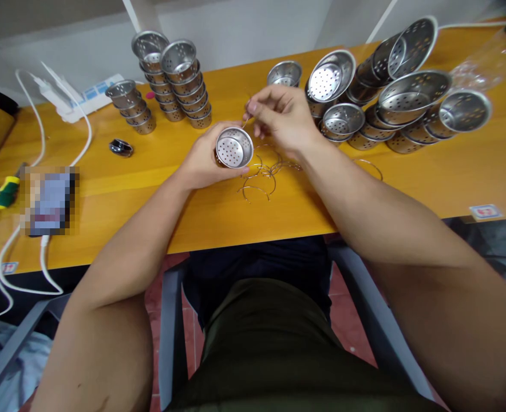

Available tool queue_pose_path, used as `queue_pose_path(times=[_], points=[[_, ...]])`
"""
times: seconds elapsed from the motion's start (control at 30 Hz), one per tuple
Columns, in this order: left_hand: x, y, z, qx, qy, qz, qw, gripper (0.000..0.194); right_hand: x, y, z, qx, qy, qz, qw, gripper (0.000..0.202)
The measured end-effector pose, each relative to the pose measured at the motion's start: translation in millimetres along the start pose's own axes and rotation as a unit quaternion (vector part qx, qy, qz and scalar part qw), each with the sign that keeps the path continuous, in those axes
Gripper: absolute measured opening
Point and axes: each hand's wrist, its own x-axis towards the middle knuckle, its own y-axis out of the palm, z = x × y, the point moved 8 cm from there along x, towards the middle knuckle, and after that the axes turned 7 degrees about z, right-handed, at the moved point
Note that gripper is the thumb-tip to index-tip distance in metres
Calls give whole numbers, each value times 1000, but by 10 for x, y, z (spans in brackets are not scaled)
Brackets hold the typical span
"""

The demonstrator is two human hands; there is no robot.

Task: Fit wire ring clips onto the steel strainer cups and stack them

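Note:
My left hand (204,157) is wrapped round a small perforated metal cup (234,147), its open mouth tilted toward me. Just above and right of the cup's rim, my right hand (279,114) pinches a thin wire (246,121) between thumb and fingers. The wire's lower end is close to the rim; whether it touches cannot be made out. Several curved wire pieces (272,170) lie loosely on the yellow tabletop (218,214) below the hands.
Stacked perforated cups (186,80) stand at the back left, with a shorter stack (133,106) beside them. More cup stacks (414,97) lean at the right. A phone (51,201), white cables, a screwdriver (6,192) and a power strip (85,102) lie left.

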Motion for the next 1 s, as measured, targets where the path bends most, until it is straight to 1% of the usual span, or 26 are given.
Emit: queue_pose_path(times=[0.07, 0.1, 0.17, 0.23, 0.3, 0.4, 0.57, 0.7, 0.77, 0.9, 1.0], points=[[-5, -33, 150, -12, -5, -36, 999, 120, 19, -132, 84, -38, -16, -43, 998, 71], [-9, -46, 226, -19, -11, -51, 998, 119, 17, -158, 135, -54, -21, -51, 997, 69], [-19, -68, 348, -32, -23, -76, 996, 119, -14, -103, 266, -84, -40, -33, 995, 63], [-23, -77, 408, -45, -32, -87, 995, 118, -80, 57, 399, -132, -56, 8, 990, 53], [-19, -75, 408, -53, -34, -88, 994, 117, -159, 222, 480, -185, -46, 35, 981, 44], [-10, -67, 359, -46, -30, -86, 995, 119, -233, 353, 517, -228, -7, 32, 973, 39], [-1, -44, 305, -47, -20, -78, 996, 121, -220, 371, 510, -239, -4, 3, 971, 40], [-3, -43, 323, -46, -38, -83, 995, 121, -197, 369, 440, -234, 4, -8, 972, 45], [-6, -33, 332, -46, -35, -83, 995, 122, -198, 376, 418, -233, 7, -13, 972, 45], [-10, 6, 344, -47, -13, -77, 996, 129, -219, 404, 424, -236, 7, -23, 971, 36], [-9, 30, 348, -32, -12, -74, 997, 137, -247, 434, 446, -237, 19, -36, 971, 27]])
